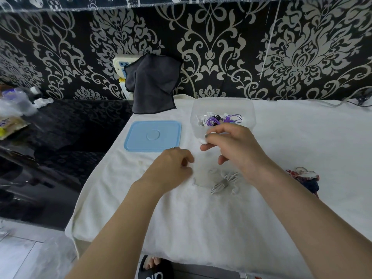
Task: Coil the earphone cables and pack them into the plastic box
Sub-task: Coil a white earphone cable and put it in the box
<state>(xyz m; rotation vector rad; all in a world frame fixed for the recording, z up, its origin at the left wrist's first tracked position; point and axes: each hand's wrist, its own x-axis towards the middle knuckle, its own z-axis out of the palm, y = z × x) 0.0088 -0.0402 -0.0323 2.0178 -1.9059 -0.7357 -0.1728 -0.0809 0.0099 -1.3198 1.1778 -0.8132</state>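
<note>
A clear plastic box [248, 109] stands on the white cloth with purple, black and white coiled earphones [214, 119] inside. My right hand [235, 150] hovers at the box's near edge and pinches a white earbud [203, 140] between thumb and forefinger. My left hand [175, 166] is lower and to the left, its fingers curled, and seems to pinch the same white earphone's thin cable. The rest of that white cable [225, 183] lies in a loose bunch on the cloth under my right wrist.
The box's blue lid [153, 135] lies flat to the left of it. A tangle of red, white and dark blue earphones [304, 178] sits at the right. A dark cloth [153, 83] hangs on the wall behind. A black side table [66, 127] stands on the left.
</note>
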